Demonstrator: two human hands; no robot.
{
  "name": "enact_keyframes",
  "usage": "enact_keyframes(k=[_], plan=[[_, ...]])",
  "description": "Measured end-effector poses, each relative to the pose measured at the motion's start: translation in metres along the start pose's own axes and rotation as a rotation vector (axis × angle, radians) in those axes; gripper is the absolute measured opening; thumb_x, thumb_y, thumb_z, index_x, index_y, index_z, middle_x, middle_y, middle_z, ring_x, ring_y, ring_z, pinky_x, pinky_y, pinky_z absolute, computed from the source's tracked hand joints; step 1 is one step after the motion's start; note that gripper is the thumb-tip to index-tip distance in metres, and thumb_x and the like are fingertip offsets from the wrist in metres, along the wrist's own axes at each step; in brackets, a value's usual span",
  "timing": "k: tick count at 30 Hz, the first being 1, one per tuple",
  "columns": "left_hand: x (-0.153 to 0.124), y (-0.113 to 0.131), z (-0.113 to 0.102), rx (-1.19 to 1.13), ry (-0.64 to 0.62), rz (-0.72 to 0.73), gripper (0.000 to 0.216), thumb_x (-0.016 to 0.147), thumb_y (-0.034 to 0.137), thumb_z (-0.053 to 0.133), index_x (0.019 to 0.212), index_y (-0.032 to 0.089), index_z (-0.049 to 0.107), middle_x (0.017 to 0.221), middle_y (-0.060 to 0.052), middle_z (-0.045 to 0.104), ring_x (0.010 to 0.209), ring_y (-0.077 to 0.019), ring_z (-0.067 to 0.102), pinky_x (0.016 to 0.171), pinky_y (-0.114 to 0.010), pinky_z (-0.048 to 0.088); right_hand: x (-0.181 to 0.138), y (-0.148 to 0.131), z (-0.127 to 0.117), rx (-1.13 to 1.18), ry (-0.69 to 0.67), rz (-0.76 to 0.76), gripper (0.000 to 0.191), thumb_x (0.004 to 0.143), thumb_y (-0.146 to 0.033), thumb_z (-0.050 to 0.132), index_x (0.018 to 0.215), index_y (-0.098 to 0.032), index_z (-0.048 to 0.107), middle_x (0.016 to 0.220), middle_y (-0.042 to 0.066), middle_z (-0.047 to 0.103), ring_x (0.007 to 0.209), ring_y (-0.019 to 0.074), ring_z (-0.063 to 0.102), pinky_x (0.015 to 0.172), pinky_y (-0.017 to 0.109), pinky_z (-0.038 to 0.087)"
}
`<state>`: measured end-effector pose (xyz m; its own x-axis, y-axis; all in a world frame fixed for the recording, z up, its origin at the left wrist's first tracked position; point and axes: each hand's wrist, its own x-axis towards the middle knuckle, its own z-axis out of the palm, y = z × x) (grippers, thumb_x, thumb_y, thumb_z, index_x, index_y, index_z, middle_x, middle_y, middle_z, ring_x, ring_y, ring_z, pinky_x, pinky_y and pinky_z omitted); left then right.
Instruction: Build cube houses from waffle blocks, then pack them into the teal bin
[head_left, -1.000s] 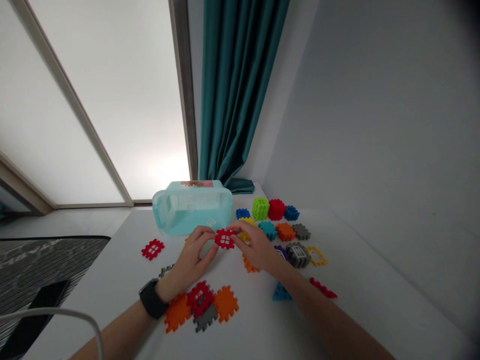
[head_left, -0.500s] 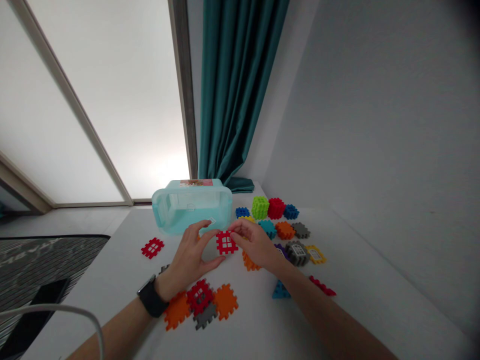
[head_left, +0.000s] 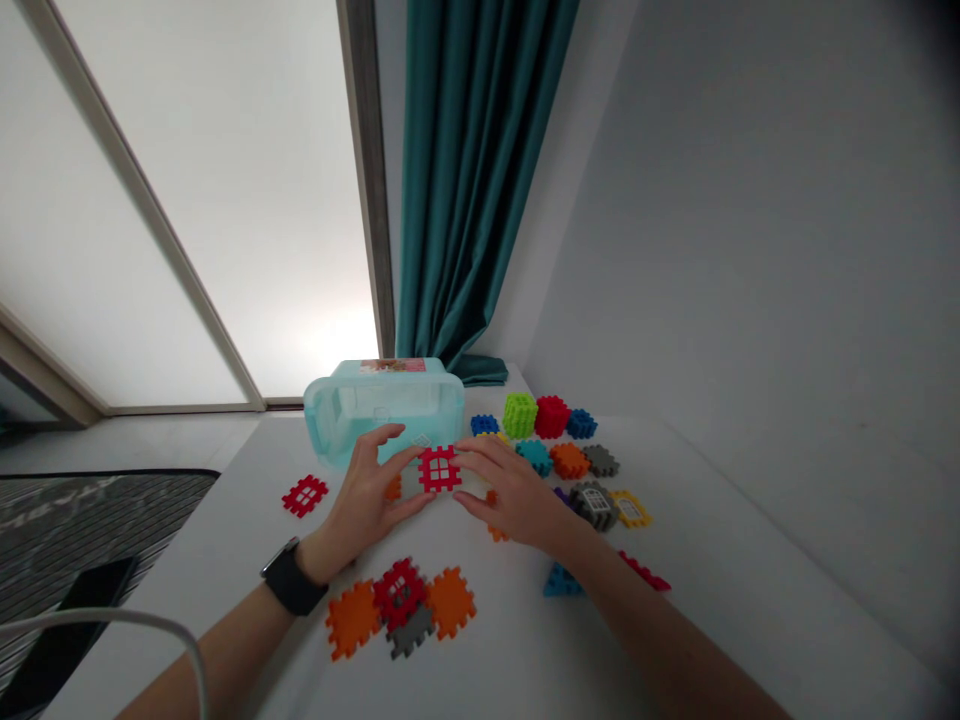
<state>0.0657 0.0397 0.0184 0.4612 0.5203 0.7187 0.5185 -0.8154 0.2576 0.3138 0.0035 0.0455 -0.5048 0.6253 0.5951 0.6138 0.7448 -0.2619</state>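
Observation:
A red square window panel [head_left: 439,468] with notched edges is held upright above the table between my two hands. My left hand [head_left: 364,505] has its thumb and index finger at the panel's left side, the thumb near the lower corner. At the right side, the fingers of my right hand [head_left: 517,495] meet the upper corner, with the thumb by the lower one. An orange piece [head_left: 394,488] shows partly between the left thumb and fingers. Nearer me lie joined panels: an orange one [head_left: 352,620], a red window one [head_left: 400,594], a grey one [head_left: 412,632] and another orange one [head_left: 452,603].
A clear teal bin [head_left: 322,425] lies on its side at the back. Another red window panel [head_left: 305,495] rests at the left. Several coloured blocks, including a green cube [head_left: 520,415] and a grey cube [head_left: 595,505], stand at the right, near the wall. A white cable [head_left: 150,620] crosses the lower left.
Both hands have carried the red window panel slightly left and away from me. My right thumb has moved from the panel's upper part down towards its lower corner.

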Motion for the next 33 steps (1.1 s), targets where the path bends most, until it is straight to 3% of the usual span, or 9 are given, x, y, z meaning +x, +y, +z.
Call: enact_keyframes(k=[6,22,33], plan=[[-0.0006,-0.0033,-0.0018,-0.009,-0.015,-0.008,0.047,0.09,0.042,0.069,0.133,0.027,0.057,0.138,-0.014,0.043,0.127,-0.0329,0.049,0.104,-0.054,0.049,-0.0012,0.0002,0.0044,-0.112,0.068,-0.105,0.015,0.098,-0.02,0.055,0.111,-0.022,0.062,0.115,0.011,0.069,0.111,0.0235,0.065,0.1,0.044,0.054],[-0.0009,-0.0054,-0.0006,0.013,-0.003,0.042,0.049,0.09,0.042,0.07,0.135,0.028,0.056,0.138,-0.014,0.045,0.127,-0.0323,0.049,0.105,-0.053,0.048,-0.0008,-0.0014,0.0029,-0.117,0.038,-0.135,0.012,0.096,-0.014,0.055,0.104,-0.02,0.061,0.109,0.012,0.068,0.105,0.0234,0.065,0.096,0.042,0.053],[-0.0006,-0.0061,-0.0008,-0.005,-0.048,0.013,0.047,0.091,0.045,0.067,0.135,0.029,0.057,0.135,-0.014,0.049,0.125,-0.0319,0.052,0.102,-0.054,0.049,-0.0035,-0.0008,0.006,-0.099,0.041,-0.077,0.013,0.095,-0.017,0.055,0.106,-0.022,0.061,0.111,0.012,0.067,0.106,0.0243,0.064,0.096,0.045,0.054]])
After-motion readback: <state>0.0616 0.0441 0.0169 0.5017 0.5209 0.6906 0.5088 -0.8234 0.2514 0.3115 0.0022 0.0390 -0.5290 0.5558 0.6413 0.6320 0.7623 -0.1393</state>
